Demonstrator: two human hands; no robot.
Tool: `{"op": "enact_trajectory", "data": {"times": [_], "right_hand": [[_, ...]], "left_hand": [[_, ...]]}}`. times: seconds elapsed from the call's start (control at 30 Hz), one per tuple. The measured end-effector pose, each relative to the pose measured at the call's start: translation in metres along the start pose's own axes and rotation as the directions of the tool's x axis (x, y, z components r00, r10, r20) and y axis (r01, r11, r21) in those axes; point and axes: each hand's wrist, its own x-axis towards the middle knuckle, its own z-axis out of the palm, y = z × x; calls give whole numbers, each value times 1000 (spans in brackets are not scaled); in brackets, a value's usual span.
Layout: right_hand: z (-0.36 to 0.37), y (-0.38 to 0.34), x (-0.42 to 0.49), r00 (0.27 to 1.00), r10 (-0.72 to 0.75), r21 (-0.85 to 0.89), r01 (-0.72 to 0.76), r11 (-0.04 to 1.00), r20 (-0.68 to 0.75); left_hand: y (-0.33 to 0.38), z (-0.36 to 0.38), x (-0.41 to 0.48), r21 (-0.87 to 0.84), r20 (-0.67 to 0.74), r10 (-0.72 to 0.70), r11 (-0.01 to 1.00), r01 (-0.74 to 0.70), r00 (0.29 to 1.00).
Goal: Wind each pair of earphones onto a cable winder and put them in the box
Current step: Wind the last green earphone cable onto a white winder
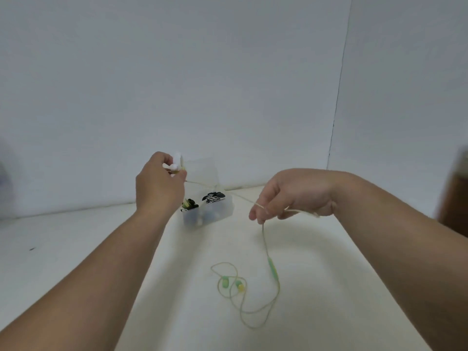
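My left hand (158, 182) is raised above the table and pinches a small white cable winder (177, 162). A pale green earphone cable (264, 239) runs taut from the winder across to my right hand (293, 196), which pinches it between its fingers. Below my right hand the cable hangs down past a green inline remote (272, 269) and lies in loose loops on the white table (329, 287). The two green earbuds (231, 283) rest among the loops. A clear plastic box (215, 214) with its lid up stands behind, holding wound dark earphones (213, 196).
A white wall backs the table, with a corner seam at the right. A brown object (455, 198) stands blurred at the far right edge. A small dark speck (32, 248) lies on the table at the left.
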Motion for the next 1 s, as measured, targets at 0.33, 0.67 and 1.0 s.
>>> {"op": "enact_trajectory", "data": {"times": [0.33, 0.67, 1.0], "right_hand": [[62, 83, 6, 998, -55, 778, 24, 628, 14], [88, 104, -7, 934, -230, 869, -139, 475, 274], [87, 132, -12, 992, -55, 935, -84, 345, 109]], "left_hand": [[9, -23, -8, -594, 23, -374, 741, 313, 927], [13, -15, -21, -713, 14, -421, 632, 305, 907], [8, -18, 6, -715, -250, -441, 685, 143, 862]]}}
